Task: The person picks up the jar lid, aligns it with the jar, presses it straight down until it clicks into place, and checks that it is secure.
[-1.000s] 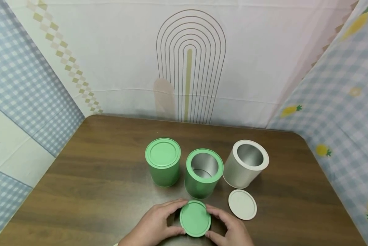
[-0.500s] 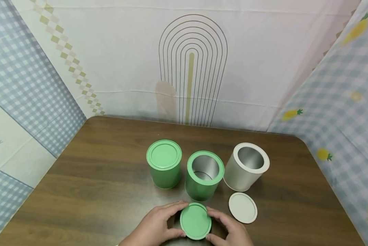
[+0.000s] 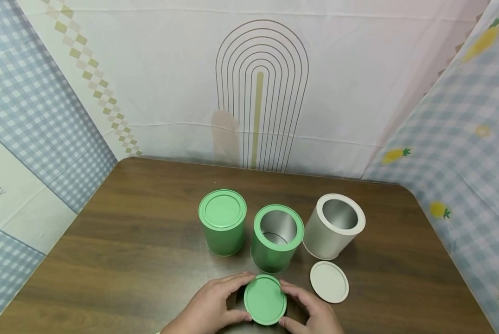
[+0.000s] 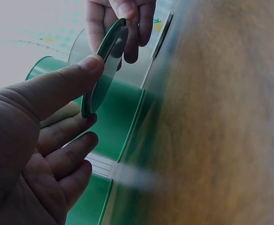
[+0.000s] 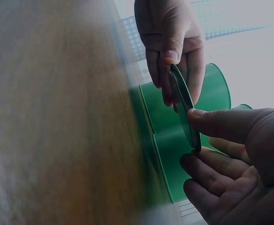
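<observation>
Between both hands is a round green lid (image 3: 265, 300), raised off the table in the wrist views. My left hand (image 3: 216, 301) grips its left edge with thumb and fingertips. On the opposite edge my right hand (image 3: 312, 308) pinches it the same way. Just beyond the lid stands an open green can (image 3: 273, 260), its metal inside showing. To the left of that is a second green can (image 3: 224, 239) with its lid on. A white can (image 3: 326, 239), also open, stands at the right, and a white lid (image 3: 329, 282) lies flat in front of it.
The brown wooden table (image 3: 120, 260) carries all the cans. A white patterned cloth (image 3: 162, 83) hangs behind its far edge. Checked cloth (image 3: 454, 153) with pineapples borders the right side, and blue checked cloth (image 3: 45, 93) the left.
The head view has tilted slightly, so everything sits a little lower in it. Both hands keep the same hold on the green lid, and the cans have not moved.
</observation>
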The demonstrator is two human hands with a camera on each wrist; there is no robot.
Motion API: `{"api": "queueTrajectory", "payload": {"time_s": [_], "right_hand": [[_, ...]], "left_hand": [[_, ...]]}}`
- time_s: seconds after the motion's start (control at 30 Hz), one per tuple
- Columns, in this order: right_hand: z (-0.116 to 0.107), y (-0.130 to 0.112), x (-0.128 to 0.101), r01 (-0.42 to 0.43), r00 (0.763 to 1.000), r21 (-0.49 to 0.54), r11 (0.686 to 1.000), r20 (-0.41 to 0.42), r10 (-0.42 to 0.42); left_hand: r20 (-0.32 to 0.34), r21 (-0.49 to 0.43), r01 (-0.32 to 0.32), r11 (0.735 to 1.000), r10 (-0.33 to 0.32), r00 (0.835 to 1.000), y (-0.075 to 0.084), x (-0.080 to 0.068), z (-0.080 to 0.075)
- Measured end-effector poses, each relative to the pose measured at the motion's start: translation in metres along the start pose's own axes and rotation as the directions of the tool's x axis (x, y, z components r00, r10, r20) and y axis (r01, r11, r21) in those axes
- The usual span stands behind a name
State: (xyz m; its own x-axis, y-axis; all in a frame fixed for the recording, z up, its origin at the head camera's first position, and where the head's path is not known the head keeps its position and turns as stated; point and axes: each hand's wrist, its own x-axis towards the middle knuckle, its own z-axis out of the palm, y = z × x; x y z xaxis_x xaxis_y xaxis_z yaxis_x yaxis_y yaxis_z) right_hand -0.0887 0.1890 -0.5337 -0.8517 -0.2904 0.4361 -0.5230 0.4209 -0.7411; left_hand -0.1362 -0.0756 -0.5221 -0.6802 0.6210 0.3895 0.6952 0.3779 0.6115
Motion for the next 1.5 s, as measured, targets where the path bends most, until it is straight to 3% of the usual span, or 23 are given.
{"api": "queueTrajectory", "payload": {"time_s": [0.27, 0.77, 1.07, 1.5], "right_hand": [[0.0000, -0.0022, 0.0000, -0.024, 0.999, -0.059, 0.998, -0.027, 0.022], [-0.0015, -0.0011, -0.0010, 0.020, 1.000, -0.042, 0.999, -0.021, -0.021], [-0.0006, -0.0017, -0.0002, -0.012, 1.000, 0.024, 1.000, -0.011, 0.012], [0.0003, 0.0013, 0.0008, 0.032, 0.999, -0.004, 0.999, -0.007, -0.033]], "left_hand": [[-0.003, 0.011, 0.003, 1.000, -0.003, 1.000, 0.0006, 0.0008, -0.0007], [-0.010, -0.009, -0.011, 1.000, 0.011, 1.000, 0.0006, 0.0011, -0.0001], [0.002, 0.013, 0.016, 1.000, -0.016, 1.000, 0.0017, -0.0002, -0.0011], [-0.015, 0.004, 0.013, 1.000, -0.013, 1.000, 0.0032, -0.0011, -0.0017]]}}
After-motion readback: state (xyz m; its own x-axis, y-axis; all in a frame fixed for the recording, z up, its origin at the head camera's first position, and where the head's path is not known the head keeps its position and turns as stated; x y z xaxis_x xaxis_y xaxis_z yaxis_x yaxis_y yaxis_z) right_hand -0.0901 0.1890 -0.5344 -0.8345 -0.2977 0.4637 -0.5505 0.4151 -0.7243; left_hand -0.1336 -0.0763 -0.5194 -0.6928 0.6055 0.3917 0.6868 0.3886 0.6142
